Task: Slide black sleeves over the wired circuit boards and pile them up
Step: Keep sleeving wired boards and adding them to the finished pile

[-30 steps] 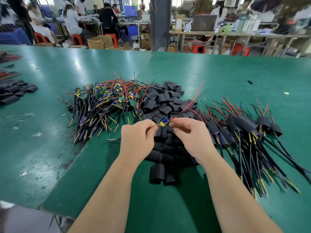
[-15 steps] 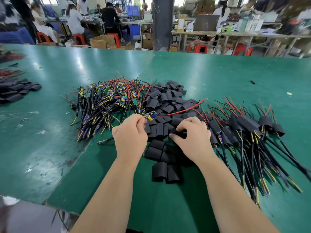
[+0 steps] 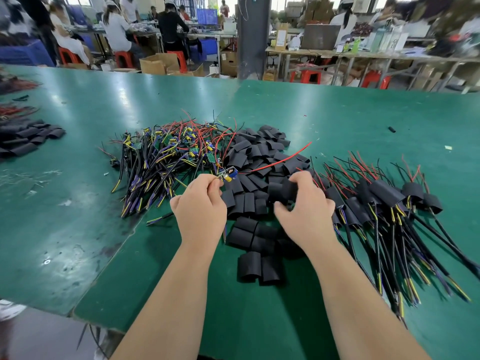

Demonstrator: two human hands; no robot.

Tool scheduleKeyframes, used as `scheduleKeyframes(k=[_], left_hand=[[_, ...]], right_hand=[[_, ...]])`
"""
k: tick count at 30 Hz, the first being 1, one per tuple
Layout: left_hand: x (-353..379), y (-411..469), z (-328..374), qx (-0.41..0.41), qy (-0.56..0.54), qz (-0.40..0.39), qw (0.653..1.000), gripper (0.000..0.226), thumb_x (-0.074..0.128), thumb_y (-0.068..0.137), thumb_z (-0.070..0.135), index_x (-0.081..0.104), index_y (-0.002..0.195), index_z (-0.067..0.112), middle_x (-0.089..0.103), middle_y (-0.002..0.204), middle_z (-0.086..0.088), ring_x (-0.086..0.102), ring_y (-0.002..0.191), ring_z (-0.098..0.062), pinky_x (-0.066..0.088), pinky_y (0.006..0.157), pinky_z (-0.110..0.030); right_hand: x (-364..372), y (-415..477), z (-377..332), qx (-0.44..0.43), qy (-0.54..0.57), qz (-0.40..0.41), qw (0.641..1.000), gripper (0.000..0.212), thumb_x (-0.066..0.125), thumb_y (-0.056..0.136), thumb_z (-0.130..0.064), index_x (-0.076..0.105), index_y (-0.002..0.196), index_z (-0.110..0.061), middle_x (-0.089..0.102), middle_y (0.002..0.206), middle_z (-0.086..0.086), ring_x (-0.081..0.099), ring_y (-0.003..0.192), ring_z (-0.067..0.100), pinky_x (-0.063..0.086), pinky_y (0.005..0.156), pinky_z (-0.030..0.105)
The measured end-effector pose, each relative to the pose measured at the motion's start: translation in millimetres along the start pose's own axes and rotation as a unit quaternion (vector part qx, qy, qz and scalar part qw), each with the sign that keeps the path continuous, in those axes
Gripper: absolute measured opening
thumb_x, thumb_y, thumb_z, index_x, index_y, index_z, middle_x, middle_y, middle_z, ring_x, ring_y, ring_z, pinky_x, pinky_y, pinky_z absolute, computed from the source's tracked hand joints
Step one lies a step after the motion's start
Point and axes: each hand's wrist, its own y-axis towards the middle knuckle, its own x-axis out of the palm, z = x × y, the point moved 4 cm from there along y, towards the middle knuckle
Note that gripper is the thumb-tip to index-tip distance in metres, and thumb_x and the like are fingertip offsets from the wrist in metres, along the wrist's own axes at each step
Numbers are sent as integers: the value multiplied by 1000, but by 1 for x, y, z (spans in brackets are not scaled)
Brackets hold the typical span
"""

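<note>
L hand point(image 3: 200, 209) pinches board point(image 3: 229, 174) at fingertips, its red wire point(image 3: 275, 162) trailing right. R hand point(image 3: 306, 211) curls round sleeve point(image 3: 282, 189) over sleeve pile point(image 3: 249, 157), just beside board. Further right lie sleeved boards point(image 3: 384, 196).

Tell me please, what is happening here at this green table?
A person is sleeving wired circuit boards. The left hand pinches one bare circuit board with a red wire, and the right hand grips a black sleeve from the loose sleeves in the middle. The sleeve is not yet on the board. Unsleeved boards lie tangled at the left; finished ones are piled at the right.
</note>
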Motion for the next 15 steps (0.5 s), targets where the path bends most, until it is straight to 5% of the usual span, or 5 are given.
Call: scheduleKeyframes(k=[3, 7, 12, 15], left_hand=[[1, 1, 0, 2, 7, 9, 1000, 22, 48, 97, 15, 52, 82, 30, 60, 74, 12, 54, 68, -15, 16, 72, -27], [1, 3, -1, 4, 16, 22, 1000, 20, 48, 97, 16, 55, 83, 27, 59, 74, 11, 49, 66, -15, 15, 72, -27], [-3, 4, -2, 10, 21, 54, 998, 14, 51, 96, 14, 65, 91, 16, 66, 82, 5, 52, 70, -20, 16, 73, -26], [-4, 3, -3, 9, 10, 63, 998, 14, 52, 96, 13, 65, 91, 14, 67, 83, 4, 55, 70, -21, 18, 75, -28]], right_hand=[[7, -3, -17, -52, -101, 43, 993, 28, 67, 78, -42, 61, 101, -27, 49, 121, -2, 41, 113, 26, 19, 90, 36], [12, 4, -49, -119, -135, 89, 980, 20, 63, 84, -37, 67, 81, -18, 56, 106, 3, 48, 102, 30, 23, 83, 37], [56, 11, -76, -200, -210, -107, 951, 45, 53, 90, -46, 50, 127, -19, 47, 128, 5, 39, 119, 30, 29, 95, 42], [68, 16, -78, -176, -211, -150, 950, 43, 58, 89, -40, 52, 124, -16, 43, 127, 8, 38, 119, 31, 30, 98, 42]])
